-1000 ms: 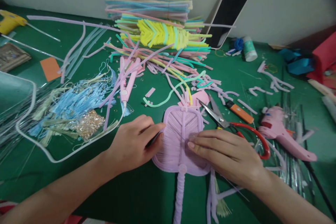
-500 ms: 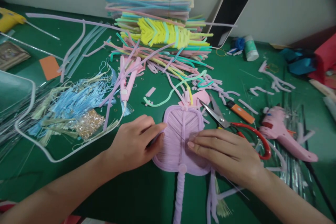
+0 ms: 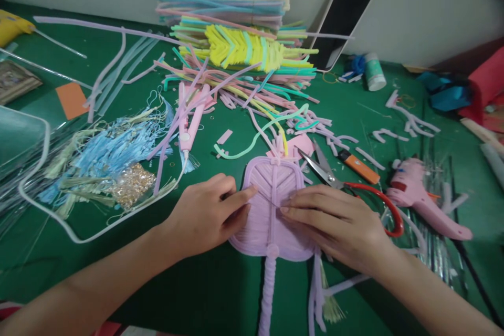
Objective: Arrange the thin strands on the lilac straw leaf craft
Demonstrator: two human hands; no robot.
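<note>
A lilac fan-shaped piece woven from fuzzy craft stems lies flat on the green table, its twisted handle pointing toward me. My left hand rests on its left edge, index finger stretched across the weave, other fingers curled. My right hand lies flat on the right half, fingers extended and pressing down near the centre rib. Neither hand holds a tool.
Red-handled scissors and an orange cutter lie just right of the fan. A pink glue gun is farther right. Piled coloured stems, a leaning phone, and a clear tray of blue tassels fill the back and left.
Both hands have slid slightly up the fan; the left index finger now reaches further onto the weave. The view shifted a little.
</note>
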